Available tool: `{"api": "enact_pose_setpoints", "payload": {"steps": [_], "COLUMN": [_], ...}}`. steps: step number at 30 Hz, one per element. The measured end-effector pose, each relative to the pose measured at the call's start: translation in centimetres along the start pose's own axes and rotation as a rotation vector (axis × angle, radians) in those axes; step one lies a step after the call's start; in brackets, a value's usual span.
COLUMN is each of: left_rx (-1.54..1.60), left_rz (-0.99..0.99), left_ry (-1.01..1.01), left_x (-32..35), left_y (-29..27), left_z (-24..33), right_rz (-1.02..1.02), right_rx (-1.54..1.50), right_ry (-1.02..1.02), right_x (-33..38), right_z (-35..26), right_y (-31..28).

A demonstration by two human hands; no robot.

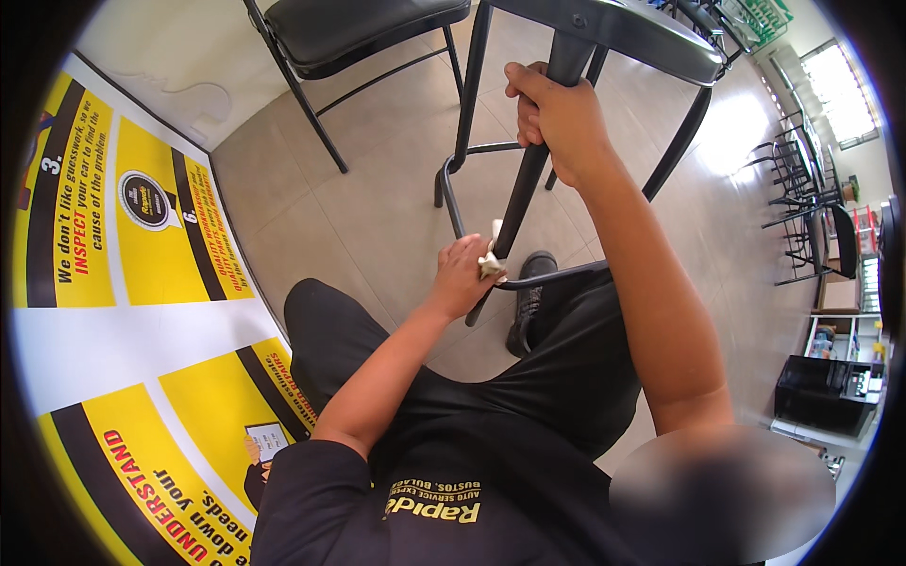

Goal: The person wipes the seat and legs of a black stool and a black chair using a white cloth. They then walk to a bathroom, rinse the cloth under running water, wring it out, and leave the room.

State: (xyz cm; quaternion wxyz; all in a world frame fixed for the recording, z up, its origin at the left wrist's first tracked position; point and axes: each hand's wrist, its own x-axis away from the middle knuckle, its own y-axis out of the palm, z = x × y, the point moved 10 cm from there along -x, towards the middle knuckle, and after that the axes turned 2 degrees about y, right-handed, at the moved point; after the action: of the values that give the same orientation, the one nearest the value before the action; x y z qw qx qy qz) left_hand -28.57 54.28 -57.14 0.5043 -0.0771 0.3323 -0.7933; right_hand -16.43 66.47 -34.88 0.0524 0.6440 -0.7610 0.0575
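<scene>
Right up close, dark trousers (566,382) framed the action, knees spread wide, with a black shoe (528,307) planted between them. And there was the left hand (458,275), fingers bunched on a pale cloth (490,268), holding it against the lower part of a black metal leg (519,203), right beside the curved footrest (574,273)! That leg was the line to watch: its long axis climbed from the cloth, away from the body and slightly rightward, up to the padded seat (651,40) of the stool. So the seat lay ahead and to the right of the left hand. Higher on that same leg came the right hand (566,118), wrapped firmly around it just below the seat, plainly the nearer hand to it. Beyond, a black padded chair (368,36) stood left of the stool; far off right, dark chairs (843,247) clustered.
</scene>
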Motion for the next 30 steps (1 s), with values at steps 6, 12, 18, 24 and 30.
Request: {"api": "enact_pose_setpoints", "payload": {"steps": [6,12,18,24,30], "left_rx": [0.607,0.392,0.001,-0.146,-0.220], "left_rz": [0.108,-0.254,-0.069,0.018,-0.122], "left_ry": [-0.527,-0.677,-0.660,-0.768,-0.741], "left_x": [3.7,-1.1,-2.4,-9.8,-14.4], "left_y": [-4.8,0.1,3.9,1.7,1.4], "left_z": [-8.1,-9.1,-8.5,-14.5,-18.9], "right_rz": [0.039,0.029,0.075,0.065,0.056], "right_rx": [-0.007,-0.047,-0.062,-0.037,-0.039], "right_ry": [0.014,0.026,0.056,0.092,0.083], "right_x": [1.0,1.8,3.7,5.1,5.2], "right_z": [0.5,0.9,2.0,2.4,2.4], "right_y": [-0.9,-1.1,-2.0,-1.7,-1.5]}}
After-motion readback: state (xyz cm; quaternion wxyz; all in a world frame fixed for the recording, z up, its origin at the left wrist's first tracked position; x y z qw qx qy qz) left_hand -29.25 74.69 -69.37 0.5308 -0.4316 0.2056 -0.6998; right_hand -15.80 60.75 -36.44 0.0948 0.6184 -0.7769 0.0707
